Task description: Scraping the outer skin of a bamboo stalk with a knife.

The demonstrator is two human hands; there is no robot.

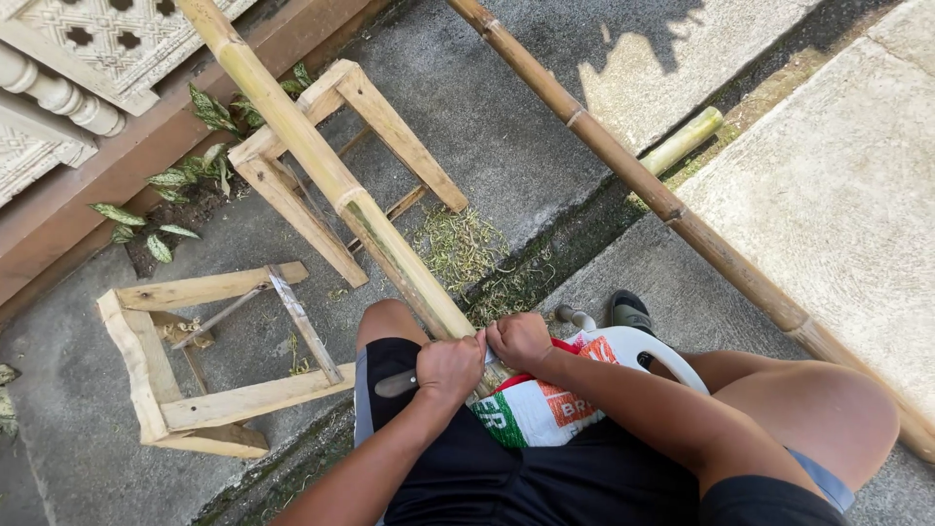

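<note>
Across the person's lap, on a printed sack [534, 409] spread over the thighs, lies the near end of a bamboo pole [326, 170], which slopes away over a wooden trestle [336, 156] toward the top-left corner of the concrete floor [506, 146]. Both hands meet at that end: the left hand [450, 368] has its fingers curled shut round a knife [395, 384], whose dull blade juts out to the left, and the right hand [521, 341] is closed just beside it, apparently on the same tool or on the pole; which one cannot be told. Scraping here would seem to go best with the pole braced on the sack, the edge held shallow and strokes kept short. The pole is pale yellow-green with ringed nodes and a darker scraped streak near the hands. Green shavings [458, 248] litter the floor beneath it. A second pole [672, 209] and another trestle [195, 360] lie nearby.
</note>
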